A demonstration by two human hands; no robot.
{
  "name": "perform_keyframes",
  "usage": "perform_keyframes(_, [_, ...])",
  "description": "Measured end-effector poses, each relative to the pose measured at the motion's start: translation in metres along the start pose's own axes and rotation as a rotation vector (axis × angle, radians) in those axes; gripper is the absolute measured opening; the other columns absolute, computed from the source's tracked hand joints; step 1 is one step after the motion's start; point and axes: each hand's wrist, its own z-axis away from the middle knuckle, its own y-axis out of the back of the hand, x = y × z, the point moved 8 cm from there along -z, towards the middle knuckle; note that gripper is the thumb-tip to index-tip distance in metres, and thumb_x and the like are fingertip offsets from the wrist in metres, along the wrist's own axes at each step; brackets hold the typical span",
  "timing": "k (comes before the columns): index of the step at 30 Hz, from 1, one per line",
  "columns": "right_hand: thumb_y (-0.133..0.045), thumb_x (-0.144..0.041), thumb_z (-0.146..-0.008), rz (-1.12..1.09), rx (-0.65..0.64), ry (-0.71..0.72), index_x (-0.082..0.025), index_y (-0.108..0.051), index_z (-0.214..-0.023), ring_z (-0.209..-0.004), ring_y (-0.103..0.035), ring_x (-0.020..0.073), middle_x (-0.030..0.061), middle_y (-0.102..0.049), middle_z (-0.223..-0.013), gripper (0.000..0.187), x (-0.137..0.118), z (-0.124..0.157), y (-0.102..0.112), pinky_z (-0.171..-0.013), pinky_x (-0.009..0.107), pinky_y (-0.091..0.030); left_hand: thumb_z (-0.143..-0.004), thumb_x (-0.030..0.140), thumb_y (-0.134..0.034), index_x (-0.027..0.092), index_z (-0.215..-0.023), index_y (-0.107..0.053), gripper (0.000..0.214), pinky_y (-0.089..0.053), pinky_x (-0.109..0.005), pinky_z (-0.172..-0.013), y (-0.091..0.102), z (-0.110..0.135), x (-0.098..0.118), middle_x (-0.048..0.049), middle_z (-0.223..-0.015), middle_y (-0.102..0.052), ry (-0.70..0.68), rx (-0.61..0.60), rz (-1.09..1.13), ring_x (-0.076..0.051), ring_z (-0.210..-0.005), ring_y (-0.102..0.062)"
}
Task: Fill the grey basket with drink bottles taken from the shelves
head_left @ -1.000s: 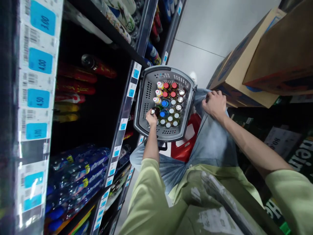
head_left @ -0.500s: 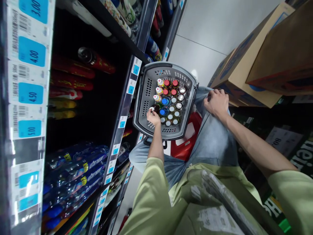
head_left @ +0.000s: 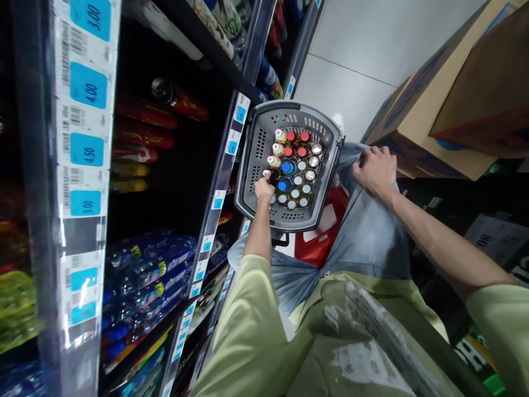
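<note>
A grey plastic basket [head_left: 289,105] stands in front of my knees, holding several upright bottles and cans. Inside its near left side, my left hand [head_left: 264,188] is closed round the neck of a dark bottle with a white cap [head_left: 266,173]; most of this bottle is hidden. Beside it are blue-capped bottles [head_left: 284,184], red-capped bottles [head_left: 291,137], yellow bottles with white caps [head_left: 274,161] and silver-topped cans [head_left: 309,175]. My right hand [head_left: 376,170] rests on my jeans at the right knee, its fingers curled and pressed together, with nothing seen in it.
Shelving with blue price tags [head_left: 88,149] runs along the left, bearing red cans [head_left: 142,132] and blue-labelled water bottles [head_left: 152,275]. Cardboard boxes [head_left: 446,110] are stacked at the right. A red object [head_left: 320,245] lies between my legs, and pale floor tiles [head_left: 351,44] stretch ahead.
The view has shifted, so the shelf and basket appear farther right. In the basket, the dark bottle under my left hand has gone from tilted to more upright. My right hand stays on the knee.
</note>
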Motion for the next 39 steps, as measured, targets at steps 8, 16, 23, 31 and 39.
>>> perform_keyframes(8, [-0.045, -0.031, -0.098, 0.002, 0.045, 0.016, -0.007, -0.073, -0.12, -0.125, -0.05, 0.0438, 0.027, -0.069, -0.125, 0.043, -0.003, 0.002, 0.006, -0.101, 0.058, -0.04, -0.089, 0.016, -0.072, 0.011, -0.16, -0.057, 0.072, -0.05, -0.045, -0.115, -0.02, 0.036, 0.033, -0.0231, -0.126, -0.079, 0.065, -0.177, -0.136, -0.037, -0.129, -0.072])
perform_keyframes(16, [-0.044, -0.033, -0.096, 0.023, 0.067, 0.016, -0.004, -0.075, -0.127, -0.125, -0.055, 0.0441, 0.0294, -0.07, -0.13, 0.052, -0.008, 0.011, 0.015, -0.098, 0.056, -0.043, -0.107, 0.022, -0.052, 0.014, -0.139, -0.073, 0.04, -0.046, -0.039, -0.122, -0.071, 0.205, 0.066, -0.021, -0.132, -0.078, -0.033, -0.273, -0.044, -0.028, -0.132, -0.071])
perform_keyframes(23, [-0.042, -0.033, -0.099, 0.047, 0.09, 0.036, -0.004, -0.075, -0.13, -0.128, -0.058, 0.0448, 0.0293, -0.072, -0.127, 0.054, -0.008, 0.015, 0.011, -0.099, 0.056, -0.046, -0.106, 0.022, -0.05, 0.015, -0.139, -0.075, 0.042, -0.038, -0.041, -0.131, -0.077, 0.252, 0.063, -0.0154, -0.143, -0.075, -0.147, -0.291, 0.037, -0.025, -0.14, -0.066])
perform_keyframes(31, [-0.038, -0.039, -0.101, 0.002, 0.047, 0.061, -0.007, -0.077, -0.129, -0.128, -0.061, 0.0468, 0.0285, -0.072, -0.132, 0.058, 0.001, 0.02, 0.008, -0.097, 0.058, -0.053, -0.089, 0.015, -0.058, 0.018, -0.124, -0.081, 0.042, -0.053, -0.042, -0.119, -0.055, 0.263, 0.063, -0.0143, -0.133, -0.08, -0.143, -0.226, 0.108, -0.027, -0.13, -0.074])
perform_keyframes(39, [-0.046, -0.042, -0.089, -0.075, 0.161, 0.121, -0.021, -0.084, -0.108, -0.12, -0.069, 0.0471, 0.0277, -0.076, -0.118, 0.047, 0.007, 0.016, 0.002, -0.086, 0.062, -0.056, -0.084, 0.021, -0.052, 0.036, -0.112, -0.082, 0.044, -0.057, -0.042, -0.114, -0.037, 0.304, 0.036, -0.005, -0.119, -0.084, -0.156, -0.147, 0.194, -0.026, -0.128, -0.077])
